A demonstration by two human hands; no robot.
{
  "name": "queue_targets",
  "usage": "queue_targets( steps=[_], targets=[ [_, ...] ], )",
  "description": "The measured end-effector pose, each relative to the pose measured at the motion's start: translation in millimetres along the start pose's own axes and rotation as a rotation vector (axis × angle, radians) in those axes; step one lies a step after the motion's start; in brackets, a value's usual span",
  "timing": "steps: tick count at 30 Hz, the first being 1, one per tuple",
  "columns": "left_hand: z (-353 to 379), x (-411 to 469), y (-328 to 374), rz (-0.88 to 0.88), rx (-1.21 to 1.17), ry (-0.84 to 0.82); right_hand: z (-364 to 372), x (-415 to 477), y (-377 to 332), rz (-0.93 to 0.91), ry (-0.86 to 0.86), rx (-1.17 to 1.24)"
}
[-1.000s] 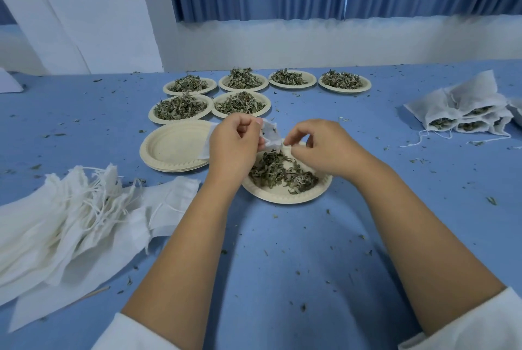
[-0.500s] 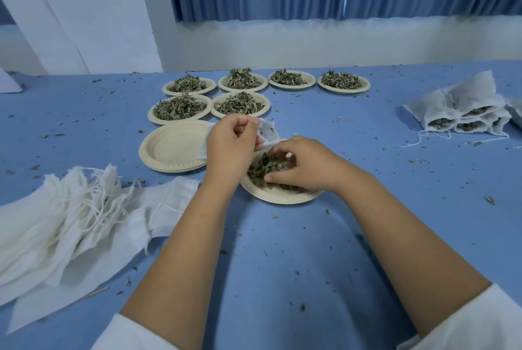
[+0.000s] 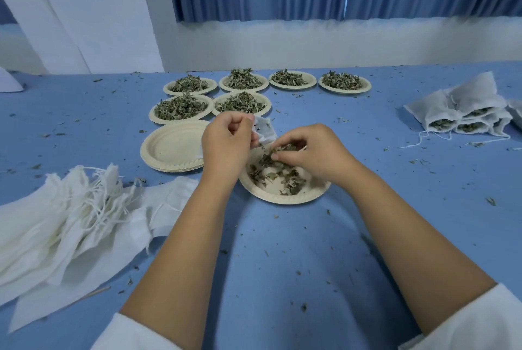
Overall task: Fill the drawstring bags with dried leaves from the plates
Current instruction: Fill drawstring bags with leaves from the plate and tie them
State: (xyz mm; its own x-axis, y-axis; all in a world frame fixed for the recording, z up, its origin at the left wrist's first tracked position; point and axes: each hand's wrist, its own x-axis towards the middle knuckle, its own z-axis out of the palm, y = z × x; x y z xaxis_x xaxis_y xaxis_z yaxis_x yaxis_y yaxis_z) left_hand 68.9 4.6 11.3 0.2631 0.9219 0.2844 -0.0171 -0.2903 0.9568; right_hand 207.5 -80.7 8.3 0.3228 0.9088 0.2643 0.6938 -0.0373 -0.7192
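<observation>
Left hand (image 3: 226, 149) is pinching the drawstring bag (image 3: 265, 130) at its top edge, fingers curled, and holding it above the plate's (image 3: 282, 199) far left rim. Right hand (image 3: 313, 152) is clenching a pinch of dried leaves (image 3: 278, 177), with its fingertips pointing left toward the bag. The key relation is that the bag's opening is sitting between the two hands, just left of and slightly beyond the right fingertips, close but not touching. The right hand is nearer to the leaves, which are lying right under it. The bag's body is mostly hiding behind the left hand, so its long axis is unclear. The next move is probably a short leftward carry into the opening, and spilling over the rim is the risk.
</observation>
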Motion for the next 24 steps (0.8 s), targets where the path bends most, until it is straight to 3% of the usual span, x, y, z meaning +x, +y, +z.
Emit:
queue_targets(
  steps=[15, 18, 21, 24],
  targets=[
    [7.5, -10.3, 6.8, 0.074, -0.013, -0.059, 13.8, 0.3, -19.7, 0.055, 0.344, 0.897],
    [8.5, -9.2, 7.8, -0.032, -0.132, -0.113, 17.8, -0.4, -17.5, 0.061, 0.358, 0.847],
    [5.3, -5.8, 7.9, -0.206, -0.320, -0.187, 19.2, -2.3, -14.6, -0.028, 0.418, 0.555],
    [3.7, -4.8, 7.9, -0.242, -0.373, -0.180, 22.2, -4.8, -14.7, -0.170, 0.440, 0.343]
  ],
)
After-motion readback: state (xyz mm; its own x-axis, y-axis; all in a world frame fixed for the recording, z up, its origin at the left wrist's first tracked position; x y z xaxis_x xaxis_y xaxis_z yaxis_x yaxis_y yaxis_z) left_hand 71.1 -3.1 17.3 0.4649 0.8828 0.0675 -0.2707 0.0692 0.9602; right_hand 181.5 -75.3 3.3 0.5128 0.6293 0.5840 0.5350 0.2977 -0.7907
